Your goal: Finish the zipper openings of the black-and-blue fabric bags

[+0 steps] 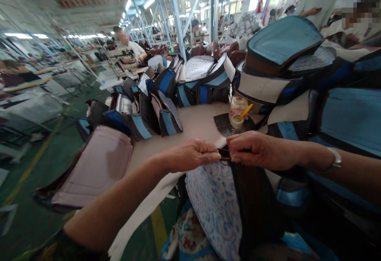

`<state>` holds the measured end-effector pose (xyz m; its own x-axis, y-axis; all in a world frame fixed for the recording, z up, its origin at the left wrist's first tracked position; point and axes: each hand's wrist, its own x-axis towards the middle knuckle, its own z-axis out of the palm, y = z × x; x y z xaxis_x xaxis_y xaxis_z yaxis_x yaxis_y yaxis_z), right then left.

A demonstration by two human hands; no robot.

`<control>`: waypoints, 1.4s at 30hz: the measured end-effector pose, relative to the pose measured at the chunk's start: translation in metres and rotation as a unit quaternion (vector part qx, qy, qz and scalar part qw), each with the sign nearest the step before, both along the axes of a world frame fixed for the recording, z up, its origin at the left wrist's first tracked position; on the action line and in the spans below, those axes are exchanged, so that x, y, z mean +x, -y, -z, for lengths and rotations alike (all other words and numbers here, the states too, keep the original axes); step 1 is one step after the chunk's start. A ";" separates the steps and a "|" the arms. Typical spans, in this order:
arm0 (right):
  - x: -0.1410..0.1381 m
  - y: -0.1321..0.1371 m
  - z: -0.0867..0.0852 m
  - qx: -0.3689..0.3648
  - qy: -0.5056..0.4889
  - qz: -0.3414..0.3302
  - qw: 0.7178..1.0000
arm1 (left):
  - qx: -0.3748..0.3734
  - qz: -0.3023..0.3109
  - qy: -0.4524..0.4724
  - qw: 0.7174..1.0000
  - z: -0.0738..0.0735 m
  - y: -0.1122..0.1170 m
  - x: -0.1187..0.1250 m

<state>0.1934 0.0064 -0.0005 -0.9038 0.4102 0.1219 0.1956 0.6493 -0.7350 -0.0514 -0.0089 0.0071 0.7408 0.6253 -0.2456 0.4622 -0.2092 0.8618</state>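
Note:
My left hand [192,155] and my right hand [253,149] meet at the near edge of a pale worktable [196,124]. Both are closed in a pinch on the top edge of a bag piece [220,201], which has a white and blue floral lining and a dark brown outer panel. The piece hangs down from my fingers toward my lap. A silver watch [336,159] sits on my right wrist.
A glass jar with a yellow-handled tool [238,112] stands on a dark mat just beyond my hands. Stacks of blue, brown and white bag parts [279,66] crowd the table's right and far side. A pink padded panel [98,165] overhangs at left. Other workers sit farther back.

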 end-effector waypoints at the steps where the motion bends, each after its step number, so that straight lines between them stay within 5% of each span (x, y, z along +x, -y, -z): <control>1: 0.000 0.001 0.000 0.005 0.002 0.002 1.000 | 0.024 0.010 -0.012 1.000 0.000 0.001 -0.001; 6: -0.002 0.002 -0.005 0.027 0.021 0.025 0.999 | 0.144 0.003 -0.010 0.990 -0.006 0.008 0.001; 11: -0.024 -0.009 -0.015 0.066 0.053 0.074 0.994 | 0.030 -0.062 0.045 0.997 -0.009 0.004 0.004; 18: -0.044 -0.028 -0.003 -0.108 -0.021 0.019 0.994 | -0.101 -0.126 0.047 0.986 -0.006 0.016 -0.033; 26: -0.054 -0.019 0.027 -0.204 -0.034 -0.076 0.975 | -0.070 -0.134 -0.003 0.988 -0.019 0.033 -0.055; 32: -0.062 -0.010 0.011 -0.196 -0.042 -0.056 0.978 | -0.045 -0.157 -0.022 0.986 -0.031 0.046 -0.044; 37: -0.060 -0.007 -0.008 -0.176 -0.021 -0.071 0.982 | -0.058 -0.195 0.018 0.979 -0.023 0.050 -0.037; 42: -0.060 -0.004 -0.002 -0.238 -0.015 -0.044 0.970 | -0.080 -0.204 0.058 0.974 -0.011 0.048 -0.032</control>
